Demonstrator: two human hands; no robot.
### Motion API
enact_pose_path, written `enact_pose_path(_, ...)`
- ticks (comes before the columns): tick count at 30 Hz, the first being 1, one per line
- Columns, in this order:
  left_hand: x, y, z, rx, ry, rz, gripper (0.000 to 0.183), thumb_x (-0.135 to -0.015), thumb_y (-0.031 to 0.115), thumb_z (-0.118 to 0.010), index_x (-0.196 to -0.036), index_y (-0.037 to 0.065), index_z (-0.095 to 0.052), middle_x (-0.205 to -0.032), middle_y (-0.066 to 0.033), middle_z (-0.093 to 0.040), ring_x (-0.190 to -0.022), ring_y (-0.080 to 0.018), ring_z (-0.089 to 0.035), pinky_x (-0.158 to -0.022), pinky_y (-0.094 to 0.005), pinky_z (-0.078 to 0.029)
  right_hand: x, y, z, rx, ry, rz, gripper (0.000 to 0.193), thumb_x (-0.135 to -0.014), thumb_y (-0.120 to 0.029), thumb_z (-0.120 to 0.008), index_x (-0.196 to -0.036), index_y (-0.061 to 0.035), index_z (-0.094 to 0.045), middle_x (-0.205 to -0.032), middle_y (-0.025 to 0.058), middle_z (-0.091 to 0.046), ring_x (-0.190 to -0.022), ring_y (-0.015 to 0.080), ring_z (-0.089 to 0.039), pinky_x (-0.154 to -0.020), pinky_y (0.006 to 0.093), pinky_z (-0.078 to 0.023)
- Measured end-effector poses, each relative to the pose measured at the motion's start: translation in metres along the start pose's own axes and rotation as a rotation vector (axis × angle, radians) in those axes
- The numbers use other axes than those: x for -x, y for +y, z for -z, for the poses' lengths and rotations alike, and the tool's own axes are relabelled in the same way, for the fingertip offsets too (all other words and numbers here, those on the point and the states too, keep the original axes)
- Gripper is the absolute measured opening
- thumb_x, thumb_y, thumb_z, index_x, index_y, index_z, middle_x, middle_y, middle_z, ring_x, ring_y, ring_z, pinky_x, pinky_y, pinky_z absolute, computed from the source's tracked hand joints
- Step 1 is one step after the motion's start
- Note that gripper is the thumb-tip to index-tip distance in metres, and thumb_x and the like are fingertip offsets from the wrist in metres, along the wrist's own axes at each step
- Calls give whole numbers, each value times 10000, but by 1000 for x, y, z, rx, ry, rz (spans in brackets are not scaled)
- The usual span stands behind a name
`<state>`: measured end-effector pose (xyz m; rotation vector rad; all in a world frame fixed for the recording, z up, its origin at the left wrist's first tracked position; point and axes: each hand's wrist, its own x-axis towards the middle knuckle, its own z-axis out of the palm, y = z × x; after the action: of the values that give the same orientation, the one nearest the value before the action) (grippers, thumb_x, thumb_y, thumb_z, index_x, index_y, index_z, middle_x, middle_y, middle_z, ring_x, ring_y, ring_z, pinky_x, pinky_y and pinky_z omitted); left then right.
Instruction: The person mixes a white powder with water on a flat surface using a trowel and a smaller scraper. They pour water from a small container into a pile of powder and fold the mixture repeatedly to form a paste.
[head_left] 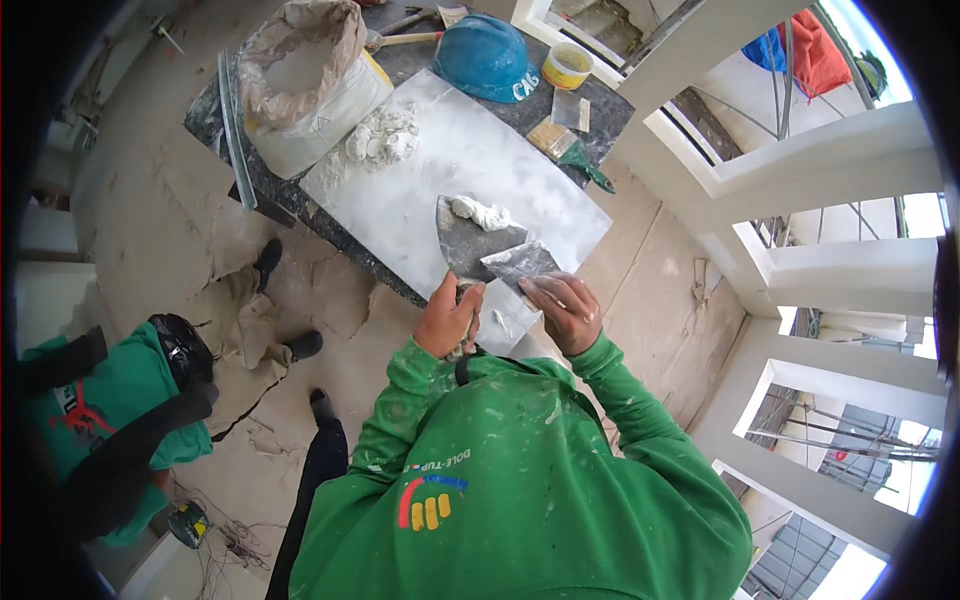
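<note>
My left hand [446,318] is wrapped round the handle of a wide putty knife [465,248], whose grey blade points away from me. A lump of white putty [481,213] lies on that blade's far edge. In my right hand [570,312], a flat metal scraper [522,262] is pinched between thumb and fingers, its blade meeting or overlapping the right side of the putty knife. Both tools are over the near part of a white-smeared board [490,150]. Toward the board's far left sits a lumpy heap of white putty [385,138].
The board lies on a dark tabletop [360,250]. Around it are an open sack [315,130], a blue hard hat [484,62], a yellow tub [567,66] and a green-handled brush [562,148]. A person in green [125,390] is at the left. Window openings [830,425] line the right.
</note>
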<state>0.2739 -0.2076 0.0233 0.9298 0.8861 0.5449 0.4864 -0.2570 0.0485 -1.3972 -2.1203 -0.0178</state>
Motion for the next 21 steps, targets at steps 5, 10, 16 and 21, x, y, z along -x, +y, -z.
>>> enact_pose_path(5, -15, -51, -2, -13, -46, 133, 232, -971, 200, -497, -1137, 66, -406, -713, -33, -474, -476, -105, -496, -357, -266, -417, -27, 39, -79, -49, -150, -11, 440, -674, -32, -615, -1095, -151, -662, -988, 19, -634, -871, 227, -617, -708, 351, -528)
enact_pose_path(10, 24, -84, 15, 60, -7, 225, 259, -987, 208, -459, -1199, 76, -387, -710, -14, -470, -480, -104, -475, -378, -272, -417, -88, 58, -65, -192, -313, -210, 134, -851, -85, -594, -971, -67, -651, -958, 89, -631, -856, 320, -620, -720, 406, -512)
enact_pose_path(16, 44, -54, 43, 45, -280, 128, 259, -1003, 230, -447, -1190, 58, -398, -697, -7, -476, -479, -88, -470, -410, -234, -417, -133, 85, -11, -856, -625, -541, 320, -848, -180, -695, -1106, 3, -649, -947, 62, -695, -798, 125, -616, -755, 279, -482)
enact_pose_path(21, 24, -8, 40, 29, -528, -30, 258, -1002, 217, -452, -1184, 40, -406, -704, -10, -493, -483, -72, -465, -412, -224, -407, -128, 92, -23, -1362, -868, -674, 534, -802, -239, -756, -1218, 46, -578, -1075, 45, -649, -916, 107, -593, -806, 263, -480)
